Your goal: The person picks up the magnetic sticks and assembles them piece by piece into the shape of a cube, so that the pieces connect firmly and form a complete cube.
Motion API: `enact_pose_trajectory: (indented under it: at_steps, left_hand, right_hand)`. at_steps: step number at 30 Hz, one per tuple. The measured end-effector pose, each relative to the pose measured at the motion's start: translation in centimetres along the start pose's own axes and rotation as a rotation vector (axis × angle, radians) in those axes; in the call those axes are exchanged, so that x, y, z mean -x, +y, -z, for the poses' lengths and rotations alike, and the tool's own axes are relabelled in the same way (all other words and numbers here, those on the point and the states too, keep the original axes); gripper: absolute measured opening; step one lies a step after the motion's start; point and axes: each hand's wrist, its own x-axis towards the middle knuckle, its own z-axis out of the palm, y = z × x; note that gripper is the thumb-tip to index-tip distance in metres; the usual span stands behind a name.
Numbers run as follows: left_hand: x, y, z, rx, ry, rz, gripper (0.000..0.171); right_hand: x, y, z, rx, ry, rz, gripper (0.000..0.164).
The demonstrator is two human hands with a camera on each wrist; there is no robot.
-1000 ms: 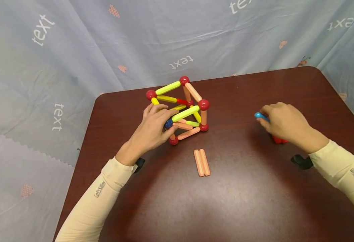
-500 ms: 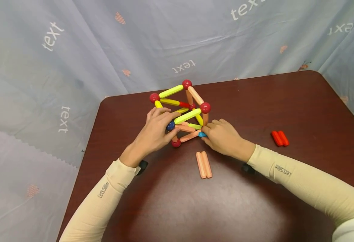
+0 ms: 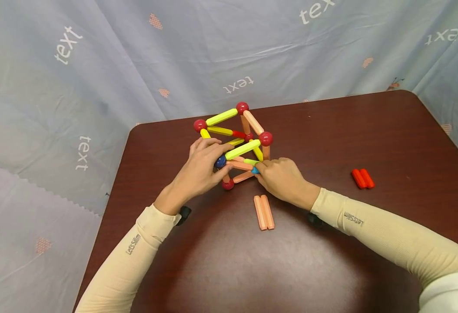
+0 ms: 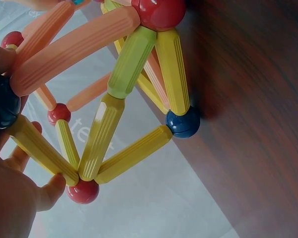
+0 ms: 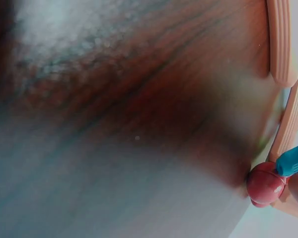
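A cube-like frame of magnetic rods and balls stands on the table, with red balls (image 3: 266, 138) and yellow and peach rods (image 3: 253, 122). My left hand (image 3: 197, 167) grips it at the near left upper corner, thumb and fingers about a dark blue ball (image 3: 220, 161). In the left wrist view, fingertips also touch a yellow rod (image 4: 44, 148). Low at the frame's near right corner, my right hand (image 3: 281, 179) pinches a blue rod (image 3: 255, 170), most of it hidden by the fingers. The right wrist view has this rod's end right at a red ball (image 5: 264, 183).
Two peach rods (image 3: 264, 212) lie side by side in front of the frame. Farther right are two short red rods (image 3: 363, 178). The dark brown table (image 3: 330, 130) ends at a patterned curtain (image 3: 197, 56) at the back and left.
My right hand has carried the blue rod leftward from beside the red rods to the frame, then slightly farther in. The red rods are now uncovered. My left hand keeps its grip.
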Motion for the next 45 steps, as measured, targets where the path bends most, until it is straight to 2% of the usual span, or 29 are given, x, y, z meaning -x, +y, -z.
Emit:
enact_pose_trajectory:
  at_steps: [13, 19, 25, 28, 32, 36, 39, 45]
  left_hand:
    - [0.1, 0.1, 0.3, -0.003, 0.002, -0.015, 0.048]
    - [0.1, 0.0, 0.4, -0.006, -0.021, -0.007, 0.048]
    - [0.2, -0.1, 0.4, 0.001, -0.028, -0.006, 0.047]
    - [0.3, -0.2, 0.4, 0.000, -0.025, -0.009, 0.049]
    - [0.3, -0.3, 0.3, -0.001, -0.016, -0.015, 0.049]
    - [0.1, -0.2, 0.4, -0.008, -0.011, -0.020, 0.047]
    - [0.1, -0.2, 0.5, -0.007, -0.010, -0.019, 0.047]
    - [0.0, 0.0, 0.3, -0.002, -0.021, 0.001, 0.048]
  right_hand:
    - [0.0, -0.3, -0.3, -0.002, 0.009, -0.024, 0.021]
    - [0.2, -0.1, -0.5, -0.014, 0.002, -0.048, 0.021]
    - [0.6, -0.1, -0.5, -0.079, -0.018, -0.069, 0.022]
    - [0.7, 0.0, 0.0, -0.142, -0.061, -0.066, 0.025]
    - [1.0, 0.2, 1.1, -0.265, -0.161, -0.093, 0.032]
    - [1.2, 1.0, 2.5, -0.379, -0.221, -0.158, 0.025]
    - [1.2, 1.6, 3.3, -0.418, -0.241, -0.199, 0.018]
    - [1.3, 1.9, 3.4, -0.441, -0.299, -0.234, 0.022]
